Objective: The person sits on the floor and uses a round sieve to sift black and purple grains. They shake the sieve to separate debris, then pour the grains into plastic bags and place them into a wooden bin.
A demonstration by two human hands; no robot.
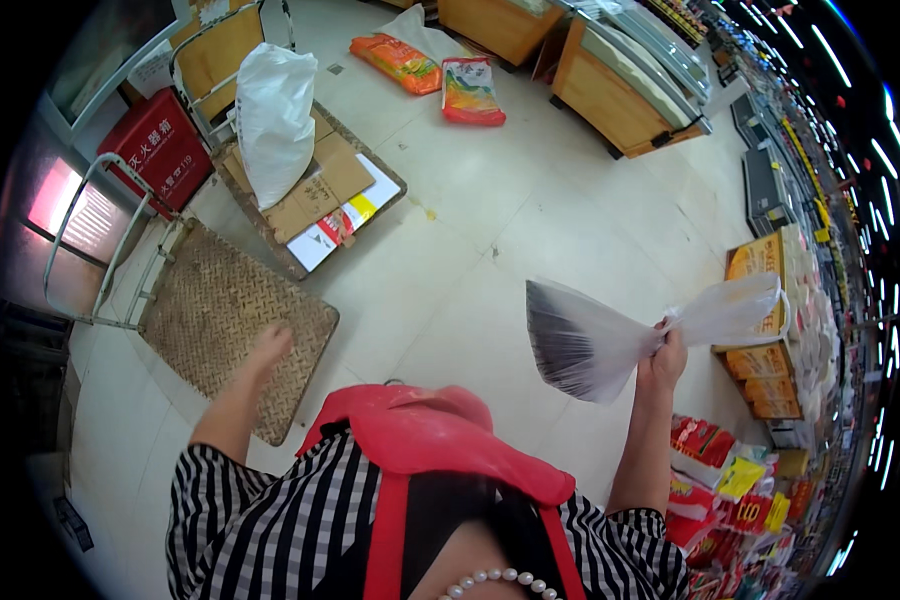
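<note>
My right hand (663,358) is closed round the gathered neck of a translucent plastic bag (598,352). The bag spreads out to the left of my fist, with something dark and flat inside whose kind I cannot make out. Its loose top and handles stick out on the right. Over the brown treadplate deck of a hand trolley (225,315) is my left hand (271,346), smeared by motion, so its fingers are not clear; no held thing shows there.
Behind that trolley stands another, bearing flattened cardboard (320,190) and a stuffed white sack (275,120). A red box (155,150) is by the wall. Colourful bags (472,92) lie on the floor near wooden counters (610,95). Stacked cartons (760,375) and red packages (700,445) line the right.
</note>
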